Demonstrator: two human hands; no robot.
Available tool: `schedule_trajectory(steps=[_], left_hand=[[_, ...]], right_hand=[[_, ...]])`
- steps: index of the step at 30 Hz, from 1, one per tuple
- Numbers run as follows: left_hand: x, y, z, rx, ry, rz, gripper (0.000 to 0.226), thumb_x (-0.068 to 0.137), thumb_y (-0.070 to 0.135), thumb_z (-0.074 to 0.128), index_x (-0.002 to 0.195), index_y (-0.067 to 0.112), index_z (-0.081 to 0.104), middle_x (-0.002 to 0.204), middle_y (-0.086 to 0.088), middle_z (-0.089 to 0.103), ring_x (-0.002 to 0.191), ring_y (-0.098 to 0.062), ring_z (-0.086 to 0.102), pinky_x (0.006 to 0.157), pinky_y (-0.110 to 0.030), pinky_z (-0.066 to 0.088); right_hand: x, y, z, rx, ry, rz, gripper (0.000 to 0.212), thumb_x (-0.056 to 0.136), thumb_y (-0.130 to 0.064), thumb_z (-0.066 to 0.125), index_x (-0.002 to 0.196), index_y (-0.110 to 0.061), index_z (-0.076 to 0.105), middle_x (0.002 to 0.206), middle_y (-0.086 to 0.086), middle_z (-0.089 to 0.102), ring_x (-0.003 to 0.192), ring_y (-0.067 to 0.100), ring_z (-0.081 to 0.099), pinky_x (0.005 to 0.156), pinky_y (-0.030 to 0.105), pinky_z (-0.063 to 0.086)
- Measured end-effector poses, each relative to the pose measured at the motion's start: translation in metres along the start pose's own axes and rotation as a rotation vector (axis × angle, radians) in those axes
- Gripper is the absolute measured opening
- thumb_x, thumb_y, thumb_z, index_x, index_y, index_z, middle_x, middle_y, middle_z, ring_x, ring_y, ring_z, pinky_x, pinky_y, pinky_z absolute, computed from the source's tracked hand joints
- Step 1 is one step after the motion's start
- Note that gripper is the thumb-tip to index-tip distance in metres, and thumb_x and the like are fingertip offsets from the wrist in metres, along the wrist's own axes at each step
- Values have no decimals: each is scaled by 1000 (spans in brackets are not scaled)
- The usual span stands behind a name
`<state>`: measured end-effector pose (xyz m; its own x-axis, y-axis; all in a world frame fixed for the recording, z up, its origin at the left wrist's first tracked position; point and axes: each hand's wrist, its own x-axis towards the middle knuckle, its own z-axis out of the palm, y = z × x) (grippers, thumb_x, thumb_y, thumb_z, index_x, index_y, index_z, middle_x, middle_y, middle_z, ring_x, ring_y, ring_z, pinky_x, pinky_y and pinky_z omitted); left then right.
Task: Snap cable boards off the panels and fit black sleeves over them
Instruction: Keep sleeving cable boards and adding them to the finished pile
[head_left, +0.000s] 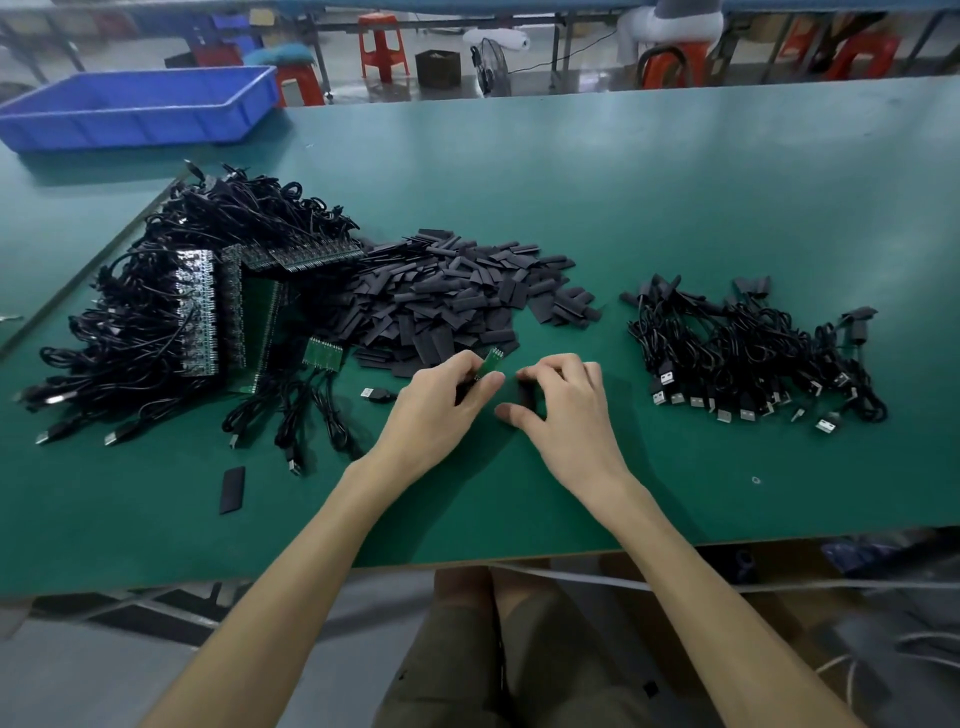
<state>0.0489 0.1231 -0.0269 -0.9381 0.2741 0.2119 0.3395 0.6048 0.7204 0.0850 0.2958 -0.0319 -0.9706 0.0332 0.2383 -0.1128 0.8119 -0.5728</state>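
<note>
A blue bin (140, 106) sits at the table's (675, 208) far left corner. In front of it lies a heap of green panels (200, 306) tangled with black cables, some panels standing on edge. One loose sleeve (232, 489) lies flat by the near edge, apart from everything else. Right of the heap, a short strip of boards (323, 356) rests on the table with its cables trailing toward the person. A single USB plug (375, 394) lies just beside the left hand.

Behind both hands spreads the sleeve pile (457, 296), a wide mound of flat black pieces touching the panel heap on its left side.

The left hand (441, 405) is low over the table. Its grip is pinched on a board (490, 362), whose green end pokes up past the fingertips, tilted right. The right hand (563, 410) is just beside it. Its grip pinches a black sleeve (527, 397) between thumb and curled fingers, the sleeve close to the board. Whether the two touch cannot be told.

Well to the right lies a second bundle of cables (748, 358), with sleeved ends at its far side and USB plugs fanned out along its near side.
</note>
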Motion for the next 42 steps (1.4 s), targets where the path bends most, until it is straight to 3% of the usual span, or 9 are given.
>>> schedule_trajectory(steps=[7, 10, 14, 19, 24, 28, 34, 39, 42], left_hand=[[-2, -1, 0, 9, -1, 105, 24, 102, 35, 59, 81, 33, 48, 72, 8, 57, 69, -19, 55, 65, -45, 50], [-2, -2, 1, 21, 19, 144, 21, 102, 33, 60, 83, 32, 50, 75, 11, 54, 71, -14, 52, 65, -46, 48], [-3, -3, 1, 35, 16, 158, 19, 102, 35, 59, 85, 30, 52, 77, 10, 55, 73, -15, 53, 66, -44, 48], [-6, -2, 0, 60, -35, 154, 27, 99, 47, 58, 84, 25, 57, 70, 8, 56, 66, -12, 54, 63, -41, 47], [-7, 3, -1, 79, -94, 154, 42, 87, 68, 58, 96, 28, 66, 70, 13, 60, 64, -4, 55, 61, -31, 46], [-8, 4, -1, 103, -105, 201, 37, 88, 63, 64, 101, 29, 68, 70, 8, 61, 62, -8, 53, 60, -32, 46], [-9, 3, -1, 96, -88, 217, 38, 92, 61, 59, 109, 29, 68, 73, 11, 63, 65, -5, 55, 61, -30, 46], [-9, 6, 0, 69, -69, 213, 29, 95, 53, 58, 106, 28, 68, 76, 9, 66, 67, -7, 59, 63, -33, 49], [-9, 8, -2, -48, -64, 179, 16, 97, 40, 64, 101, 24, 69, 74, 10, 67, 61, -6, 57, 59, -25, 45]], right_hand=[[0, 2, -4, 160, -2, 44, 19, 93, -25, 74, 107, -16, 65, 106, -7, 56, 103, 12, 48, 91, 27, 41], [-1, 2, -7, 193, -1, 42, 24, 93, -17, 74, 111, -21, 59, 106, -8, 57, 96, 10, 52, 83, 22, 38], [-2, 5, -13, 481, 36, 141, 33, 89, -9, 76, 111, -24, 57, 100, -7, 61, 87, 2, 58, 80, 15, 44], [-3, 10, -17, 725, 120, 178, 20, 92, -14, 75, 110, -21, 68, 92, -7, 69, 87, 8, 68, 83, 28, 57], [-2, 9, -16, 788, 83, 137, 4, 93, -19, 75, 95, -21, 72, 85, -7, 74, 76, 15, 73, 67, 22, 54], [-2, 9, -15, 822, 63, 133, 10, 94, -21, 74, 94, -15, 66, 77, 4, 74, 59, 18, 68, 56, 16, 45], [-3, 11, -13, 824, 53, 145, 16, 95, -26, 73, 92, -12, 65, 74, 3, 75, 58, 9, 67, 60, 16, 47], [-2, 10, -14, 787, 50, 166, 19, 94, -31, 74, 91, -14, 67, 77, -2, 73, 66, 11, 67, 73, 31, 57], [-2, 9, -14, 735, 39, 162, 20, 95, -33, 73, 89, -15, 67, 75, -5, 70, 64, 8, 63, 71, 30, 54]])
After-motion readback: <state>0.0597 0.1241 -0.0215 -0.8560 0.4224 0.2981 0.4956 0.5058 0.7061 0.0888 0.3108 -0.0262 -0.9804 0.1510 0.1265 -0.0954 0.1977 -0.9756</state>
